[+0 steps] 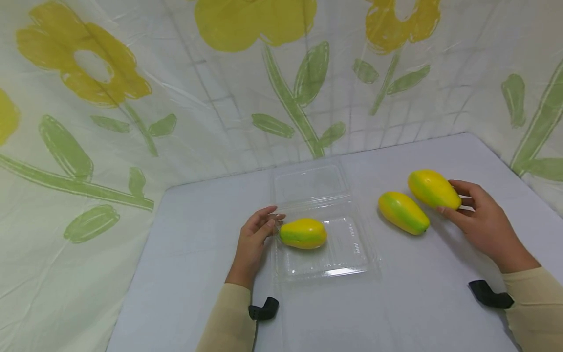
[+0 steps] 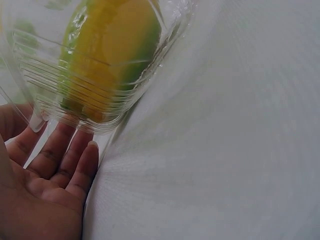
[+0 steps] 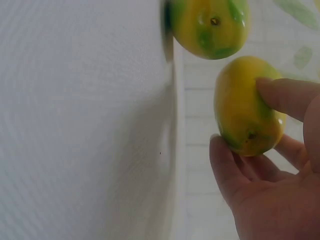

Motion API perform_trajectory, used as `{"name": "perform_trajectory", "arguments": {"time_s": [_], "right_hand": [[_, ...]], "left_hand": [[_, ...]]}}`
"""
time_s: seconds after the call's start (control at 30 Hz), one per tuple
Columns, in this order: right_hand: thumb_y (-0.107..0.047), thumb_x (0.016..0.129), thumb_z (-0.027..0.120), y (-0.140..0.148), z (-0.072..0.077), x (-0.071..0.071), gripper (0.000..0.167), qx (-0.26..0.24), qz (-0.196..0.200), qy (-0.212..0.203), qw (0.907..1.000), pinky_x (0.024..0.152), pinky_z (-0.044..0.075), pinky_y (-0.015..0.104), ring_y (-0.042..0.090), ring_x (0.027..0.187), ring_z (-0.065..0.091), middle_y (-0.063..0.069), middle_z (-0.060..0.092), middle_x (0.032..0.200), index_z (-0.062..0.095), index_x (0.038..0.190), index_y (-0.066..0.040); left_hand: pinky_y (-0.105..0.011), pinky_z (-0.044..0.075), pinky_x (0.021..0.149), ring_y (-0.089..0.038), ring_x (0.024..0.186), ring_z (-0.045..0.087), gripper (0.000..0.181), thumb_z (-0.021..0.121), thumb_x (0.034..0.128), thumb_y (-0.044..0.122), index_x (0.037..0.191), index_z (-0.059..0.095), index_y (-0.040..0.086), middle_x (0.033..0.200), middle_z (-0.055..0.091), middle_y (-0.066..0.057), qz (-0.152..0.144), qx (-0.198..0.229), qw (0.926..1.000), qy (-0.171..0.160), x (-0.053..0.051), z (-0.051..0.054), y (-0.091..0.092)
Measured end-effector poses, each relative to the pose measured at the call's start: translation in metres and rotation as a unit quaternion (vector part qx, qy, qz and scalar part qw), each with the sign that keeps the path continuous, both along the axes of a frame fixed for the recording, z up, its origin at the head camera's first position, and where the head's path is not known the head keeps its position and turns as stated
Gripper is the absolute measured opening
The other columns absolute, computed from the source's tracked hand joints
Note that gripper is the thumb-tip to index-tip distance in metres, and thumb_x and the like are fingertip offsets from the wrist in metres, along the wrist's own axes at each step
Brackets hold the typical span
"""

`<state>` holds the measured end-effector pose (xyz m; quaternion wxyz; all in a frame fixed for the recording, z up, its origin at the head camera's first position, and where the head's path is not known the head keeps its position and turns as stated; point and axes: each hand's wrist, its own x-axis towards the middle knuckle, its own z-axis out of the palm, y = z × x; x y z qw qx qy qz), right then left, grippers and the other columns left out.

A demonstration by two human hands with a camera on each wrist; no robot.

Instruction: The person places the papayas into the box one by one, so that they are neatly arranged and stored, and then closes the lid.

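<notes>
A clear plastic clamshell container (image 1: 325, 271) lies with its lid (image 1: 310, 183) folded back. One yellow-green papaya (image 1: 303, 233) rests on its side in the container's left part. My left hand (image 1: 255, 237) pinches the container's left edge between thumb and fingers; in the left wrist view several fingers (image 2: 55, 150) reach under the ribbed wall. On the right, my right hand (image 1: 486, 222) grips a second papaya (image 1: 433, 188) by its near end, held above the table. A third papaya (image 1: 403, 212) lies on the table just left of it.
A white cloth covers the table (image 1: 198, 254). Behind it hangs a pale curtain (image 1: 198, 137) printed with yellow flowers and green leaves. Black wrist devices (image 1: 264, 309) sit on both forearms, over beige sleeves (image 1: 226, 318).
</notes>
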<state>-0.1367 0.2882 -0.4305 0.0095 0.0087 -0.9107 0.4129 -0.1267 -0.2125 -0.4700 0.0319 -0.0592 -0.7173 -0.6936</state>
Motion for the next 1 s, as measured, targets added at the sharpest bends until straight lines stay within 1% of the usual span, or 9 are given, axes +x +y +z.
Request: {"name": "perform_trajectory", "arguments": {"time_s": [0.07,0.13,0.37,0.63,0.7,0.8,0.87,0.9,1.0], "right_hand": [[-0.032,0.11,0.068,-0.001,0.001,0.001,0.079,-0.003,0.003,0.004,1.0,0.075,0.042,0.014,0.06,0.131,0.047,0.036,0.035,0.163,0.027,0.169,0.001],[-0.031,0.11,0.069,-0.002,0.001,0.001,0.079,-0.008,0.004,0.008,0.9999,0.072,0.038,0.008,0.06,0.13,0.048,0.036,0.035,0.163,0.027,0.169,0.001],[-0.025,0.109,0.07,-0.006,0.004,0.003,0.076,-0.024,0.011,0.027,0.9993,0.077,0.036,0.0,0.055,0.13,0.048,0.036,0.036,0.162,0.029,0.168,0.002],[-0.019,0.108,0.072,-0.014,0.007,0.006,0.074,-0.029,0.01,0.048,0.9984,0.08,0.038,-0.001,0.046,0.125,0.05,0.033,0.04,0.159,0.032,0.167,0.003],[-0.018,0.107,0.073,-0.015,0.008,0.006,0.074,-0.03,0.01,0.055,0.998,0.081,0.039,-0.001,0.039,0.123,0.052,0.032,0.041,0.158,0.033,0.166,0.003],[-0.016,0.106,0.074,-0.015,0.008,0.008,0.074,-0.035,0.009,0.063,0.9973,0.082,0.04,0.0,0.017,0.119,0.052,0.031,0.043,0.157,0.035,0.165,0.003],[-0.015,0.105,0.074,-0.015,0.009,0.008,0.073,-0.039,0.01,0.07,0.9967,0.082,0.04,0.0,0.004,0.114,0.049,0.03,0.043,0.156,0.036,0.165,0.002],[-0.014,0.105,0.075,-0.016,0.01,0.009,0.073,-0.043,0.01,0.072,0.9964,0.083,0.041,0.0,-0.001,0.112,0.047,0.03,0.043,0.156,0.036,0.165,0.002],[-0.013,0.105,0.075,-0.019,0.012,0.01,0.072,-0.053,0.015,0.076,0.9956,0.084,0.041,0.001,-0.003,0.113,0.046,0.029,0.043,0.156,0.036,0.165,0.002]], "left_hand": [[-0.033,0.054,0.098,-0.03,0.124,0.068,0.035,0.061,0.1119,0.017,0.146,0.066,0.01,0.132,0.074,-0.012,0.001,-0.002,1.0,-0.001,0.0,0.0,0.0],[-0.034,0.054,0.099,-0.03,0.124,0.068,0.036,0.061,0.1121,0.018,0.146,0.066,0.009,0.132,0.075,-0.011,0.001,-0.004,1.0,-0.001,0.0,-0.001,0.0],[-0.034,0.054,0.1,-0.03,0.124,0.068,0.039,0.06,0.1124,0.017,0.149,0.063,0.004,0.133,0.074,-0.011,0.0,-0.007,1.0,-0.003,0.0,0.0,0.0],[-0.033,0.053,0.099,-0.03,0.124,0.067,0.038,0.06,0.1124,0.017,0.148,0.064,0.006,0.132,0.074,-0.011,0.001,-0.01,0.9999,-0.003,0.0,0.001,0.0],[-0.033,0.053,0.099,-0.03,0.124,0.067,0.038,0.06,0.1123,0.017,0.148,0.063,0.005,0.133,0.074,-0.012,0.001,-0.01,0.9999,-0.003,0.001,0.002,0.001],[-0.033,0.053,0.099,-0.03,0.124,0.067,0.039,0.06,0.1123,0.017,0.149,0.062,0.004,0.133,0.074,-0.013,-0.001,-0.007,1.0,-0.004,0.001,0.003,0.001],[-0.032,0.054,0.099,-0.03,0.124,0.067,0.039,0.06,0.1124,0.017,0.149,0.062,0.003,0.133,0.074,-0.013,-0.001,-0.006,1.0,-0.003,0.001,0.003,0.001],[-0.032,0.054,0.099,-0.03,0.124,0.067,0.039,0.06,0.1124,0.017,0.149,0.062,0.003,0.133,0.074,-0.013,0.0,-0.006,1.0,-0.004,0.001,0.003,0.001],[-0.032,0.054,0.099,-0.03,0.124,0.068,0.039,0.06,0.1124,0.017,0.149,0.062,0.003,0.133,0.074,-0.013,0.001,-0.007,1.0,-0.004,0.001,0.003,0.001]]}}
